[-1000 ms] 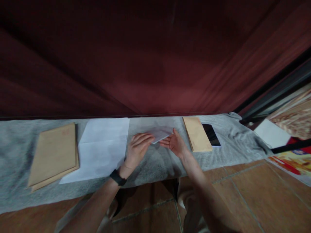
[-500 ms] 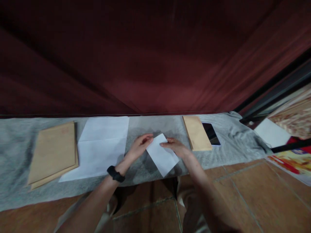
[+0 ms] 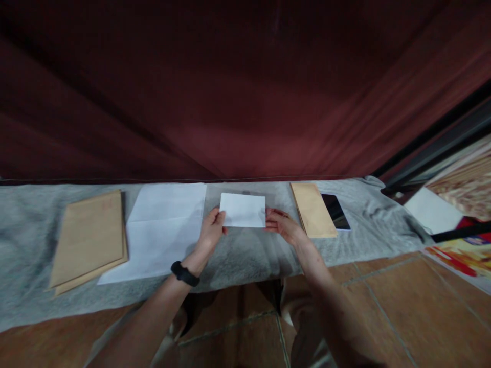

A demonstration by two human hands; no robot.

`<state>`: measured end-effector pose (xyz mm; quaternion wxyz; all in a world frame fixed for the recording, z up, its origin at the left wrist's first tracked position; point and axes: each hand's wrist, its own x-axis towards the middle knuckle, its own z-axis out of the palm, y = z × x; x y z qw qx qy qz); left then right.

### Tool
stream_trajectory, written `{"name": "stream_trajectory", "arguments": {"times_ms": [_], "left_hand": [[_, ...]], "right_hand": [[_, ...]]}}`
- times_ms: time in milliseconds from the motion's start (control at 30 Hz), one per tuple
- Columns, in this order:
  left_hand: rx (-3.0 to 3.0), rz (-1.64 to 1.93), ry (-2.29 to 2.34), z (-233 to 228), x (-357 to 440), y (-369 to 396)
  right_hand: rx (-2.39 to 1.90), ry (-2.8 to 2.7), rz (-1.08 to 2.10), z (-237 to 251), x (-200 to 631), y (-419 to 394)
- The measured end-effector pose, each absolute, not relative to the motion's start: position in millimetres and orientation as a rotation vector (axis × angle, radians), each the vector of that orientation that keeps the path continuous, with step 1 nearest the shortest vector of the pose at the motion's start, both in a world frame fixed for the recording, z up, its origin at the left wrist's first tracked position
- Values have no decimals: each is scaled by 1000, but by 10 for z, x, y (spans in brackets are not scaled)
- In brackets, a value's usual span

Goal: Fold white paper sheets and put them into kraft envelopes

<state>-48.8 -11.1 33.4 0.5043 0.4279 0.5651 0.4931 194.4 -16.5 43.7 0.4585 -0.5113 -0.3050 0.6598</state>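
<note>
Small white folded paper rectangle [image 3: 243,210] lies w/ long axis left-right on grey cloth worktop [image 3: 245,253]. Left hand [image 3: 212,231] & right hand [image 3: 281,225] pinch its short edges. Bare cloth in front; white sheet [image 3: 161,230] left, tan envelope [image 3: 312,209] right.

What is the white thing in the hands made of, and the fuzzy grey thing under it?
The white sheet looks like thin matte paper: flat, with crisp straight edges. The grey cover looks like soft felt or fleece cloth, fuzzy and wrinkled at its right end; which one is unclear.
</note>
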Motion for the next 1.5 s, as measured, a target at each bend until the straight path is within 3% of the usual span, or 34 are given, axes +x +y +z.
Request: {"name": "stream_trajectory", "arguments": {"times_ms": [300,467,667,1033,1100,1267,1500], "left_hand": [[1254,1014,1410,198,-556,-71],[1924,1120,1690,211,-543,-126],[2640,637,1445,132,-175,-444],[2738,398,1361,10,36,-690],[2753,386,1349,22,36,-710],[2764,357,1355,51,59,-730],[2826,262,1342,129,95,-735]], "right_hand": [[-1452,-939,1529,398,1871,-177],[-1632,-1025,1518,372,1888,-174],[-1753,-1126,1542,339,1880,-184],[-2010,-1455,1493,348,2033,-291],[-2055,-1541,1349,349,2072,-301],[-1946,-1716,543,295,2008,-281],[-1438,-2005,638,-42,1647,-315]]}}
